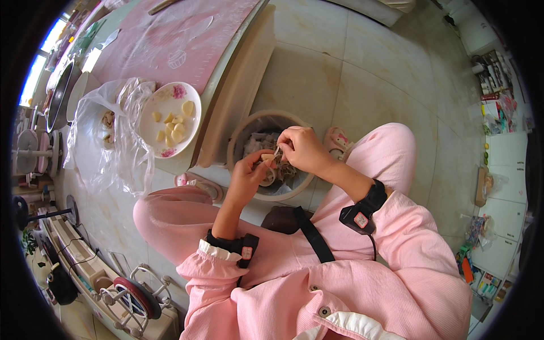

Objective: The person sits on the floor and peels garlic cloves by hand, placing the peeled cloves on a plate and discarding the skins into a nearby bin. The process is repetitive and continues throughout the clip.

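Note:
Between the thumb and fingers of my left hand (250, 171) is a garlic clove (267, 157). My right hand (304, 148) pinches a thin pale strip of skin (277, 151) right beside the clove. Both hands are above a round waste bin (285, 195) on the floor between my feet, with papery scraps and other refuse inside. To the left, a white flower-patterned plate (146, 121) at the table's corner bears several peeled garlic cloves (174, 129). A clear plastic bag (91, 123) with a few garlic bulbs (108, 119) in it lies against the plate.
A pink silicone mat (170, 42) covers the table (238, 38), whose side stands close left of the bin. My slippers (338, 140) flank the bin. A wheeled frame (136, 297) stands at lower left. White cabinets (505, 182) line the right side.

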`<state>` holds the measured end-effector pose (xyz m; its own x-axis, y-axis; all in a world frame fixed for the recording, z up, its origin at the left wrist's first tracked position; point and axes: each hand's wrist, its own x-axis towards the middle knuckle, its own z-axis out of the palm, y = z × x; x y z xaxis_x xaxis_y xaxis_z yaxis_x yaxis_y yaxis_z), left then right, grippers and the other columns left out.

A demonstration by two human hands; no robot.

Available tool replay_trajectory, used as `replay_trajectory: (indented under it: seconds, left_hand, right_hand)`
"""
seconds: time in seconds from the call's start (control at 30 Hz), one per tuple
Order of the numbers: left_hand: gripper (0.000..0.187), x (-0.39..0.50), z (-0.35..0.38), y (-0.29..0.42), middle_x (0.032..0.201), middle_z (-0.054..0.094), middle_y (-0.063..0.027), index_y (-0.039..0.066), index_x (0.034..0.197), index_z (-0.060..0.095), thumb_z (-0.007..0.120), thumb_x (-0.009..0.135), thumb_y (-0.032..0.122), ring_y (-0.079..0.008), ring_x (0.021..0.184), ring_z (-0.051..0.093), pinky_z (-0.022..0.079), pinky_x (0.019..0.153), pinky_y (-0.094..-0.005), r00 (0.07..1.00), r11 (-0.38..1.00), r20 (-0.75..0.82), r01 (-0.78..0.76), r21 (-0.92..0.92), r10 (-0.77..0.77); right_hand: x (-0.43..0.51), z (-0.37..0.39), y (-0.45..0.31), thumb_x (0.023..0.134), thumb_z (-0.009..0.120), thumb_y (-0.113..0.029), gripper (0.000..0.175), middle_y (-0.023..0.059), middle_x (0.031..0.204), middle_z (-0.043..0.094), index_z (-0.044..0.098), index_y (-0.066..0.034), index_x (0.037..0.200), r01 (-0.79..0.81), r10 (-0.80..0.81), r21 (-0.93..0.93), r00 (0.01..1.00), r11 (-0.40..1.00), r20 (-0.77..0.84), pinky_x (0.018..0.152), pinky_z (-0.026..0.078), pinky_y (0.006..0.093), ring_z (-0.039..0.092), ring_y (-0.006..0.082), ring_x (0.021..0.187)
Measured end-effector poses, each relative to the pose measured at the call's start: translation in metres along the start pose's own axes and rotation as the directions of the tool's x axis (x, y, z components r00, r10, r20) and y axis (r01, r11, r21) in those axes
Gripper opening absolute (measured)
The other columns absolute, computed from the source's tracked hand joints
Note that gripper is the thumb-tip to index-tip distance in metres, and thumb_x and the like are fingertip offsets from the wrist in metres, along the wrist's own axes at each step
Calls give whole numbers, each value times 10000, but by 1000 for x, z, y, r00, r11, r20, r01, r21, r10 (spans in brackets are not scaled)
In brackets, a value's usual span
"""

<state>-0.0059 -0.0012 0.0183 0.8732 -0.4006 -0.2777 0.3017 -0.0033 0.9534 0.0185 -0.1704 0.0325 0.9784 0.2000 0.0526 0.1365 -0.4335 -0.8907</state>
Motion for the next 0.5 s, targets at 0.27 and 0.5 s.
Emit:
replay_trajectory:
  seconds: [0.27, 0.5]
  left_hand:
    - [222, 1, -2, -3, 783, 566, 3, -3, 1051, 540, 505, 849, 82, -18, 547, 336, 304, 484, -158, 996, 978, -75, 26, -205, -42]
    - [228, 3, -2, -6, 822, 580, 6, -14, 1049, 552, 520, 840, 74, -17, 663, 432, 351, 556, -150, 997, 989, -62, 27, -143, -36]
  right_hand:
    - [4, -1, 2, 688, 572, -24, 57, 169, 688, 556, 563, 32, 683, -27, 23, -56, 996, 998, -85, 606, 449, 360, 561, 311, 640]
    - [-1, -1, -8, 674, 601, -63, 108, 160, 700, 574, 602, 24, 738, 85, -89, 54, 993, 995, 79, 574, 470, 306, 584, 272, 614]
